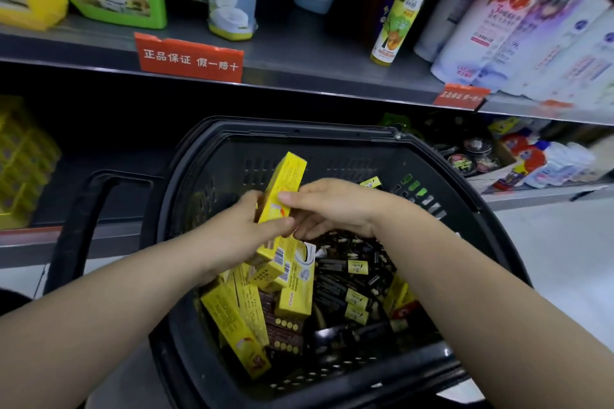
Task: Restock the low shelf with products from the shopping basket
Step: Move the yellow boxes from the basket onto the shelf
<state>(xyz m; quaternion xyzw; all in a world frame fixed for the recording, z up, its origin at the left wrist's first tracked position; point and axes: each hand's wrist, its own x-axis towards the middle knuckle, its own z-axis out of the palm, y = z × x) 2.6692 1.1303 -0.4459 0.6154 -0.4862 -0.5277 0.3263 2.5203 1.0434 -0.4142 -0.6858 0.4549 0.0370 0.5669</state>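
Observation:
A black shopping basket (332,138) stands in front of the shelves, filled with several yellow boxes (232,319) and dark boxes (345,295). Over it, my left hand (232,236) grips a bundle of long yellow boxes (285,183) that stick up and tilt to the right. My right hand (329,206) holds the same bundle from the right, thumb across its front. The low shelf (99,236) runs behind the basket, dark and mostly in shadow.
An upper shelf (299,76) carries cleaning bottles and red price tags (189,56). Yellow packs (20,159) stand at the left of the low shelf. Tins and pouches (518,159) lie at its right. The basket's handle (86,219) juts left.

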